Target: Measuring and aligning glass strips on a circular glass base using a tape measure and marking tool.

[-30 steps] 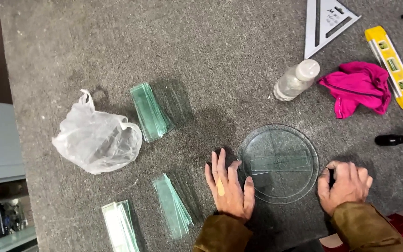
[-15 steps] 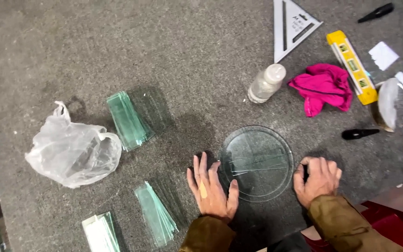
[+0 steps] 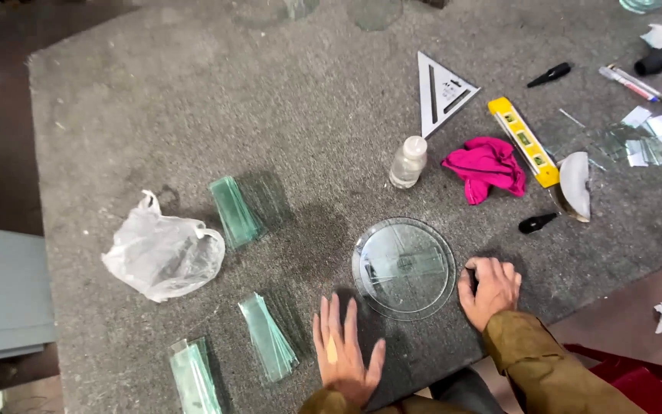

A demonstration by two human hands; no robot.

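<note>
A round clear glass disc (image 3: pixel 404 267) lies flat on the grey felt-covered table (image 3: pixel 193 115). My left hand (image 3: pixel 342 349) rests flat on the felt just below and left of the disc, fingers spread, holding nothing and apart from the glass. My right hand (image 3: pixel 489 288) sits at the disc's right edge with its fingers curled; whether they touch the rim I cannot tell. Both sleeves are olive brown.
Stacks of green glass strips (image 3: pixel 235 211) (image 3: pixel 268 337) (image 3: pixel 193 377) lie to the left, beside a crumpled plastic bag (image 3: pixel 164 254). Behind the disc: a small clear bottle (image 3: pixel 408 162), pink cloth (image 3: pixel 486 166), yellow level (image 3: pixel 523 141), set square (image 3: pixel 442 90), black tool (image 3: pixel 536 223), glass scraps (image 3: pixel 647 139).
The view has shifted, so more of the table's far side shows. My left hand has slid down, away from the disc's left edge. My right hand stays by the right edge.
</note>
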